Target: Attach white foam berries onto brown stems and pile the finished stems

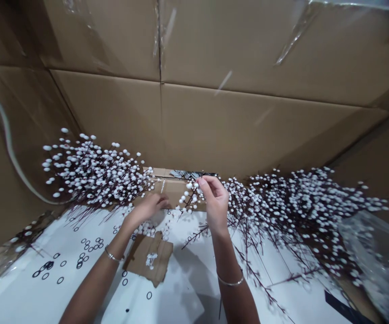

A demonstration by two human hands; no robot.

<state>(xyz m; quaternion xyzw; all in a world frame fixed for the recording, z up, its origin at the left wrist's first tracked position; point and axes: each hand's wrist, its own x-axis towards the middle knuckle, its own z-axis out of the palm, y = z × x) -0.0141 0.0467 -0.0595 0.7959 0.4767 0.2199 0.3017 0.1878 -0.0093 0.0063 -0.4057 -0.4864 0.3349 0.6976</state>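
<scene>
White berries [189, 185] cover the small artificial sprig [183, 198], which the right hand [217, 200] pinches between thumb and forefinger above the far middle of the desk [22, 297]; this fine grip seems chosen to leave most berries uncovered. To its left, the left hand [150, 207] has bent fingers; whether they hold something, I cannot tell. Berry branches lie in a left heap [96, 175] and a right heap [296, 198], probably to keep the middle for working. Black rings [48, 265] lie scattered at left, perhaps for easy picking. Near the middle lies a torn cardboard piece [160, 265]. At far, the cardboard wall [248, 126] limits reaching; at right, a clear plastic bag [373, 252] could hinder access.
</scene>
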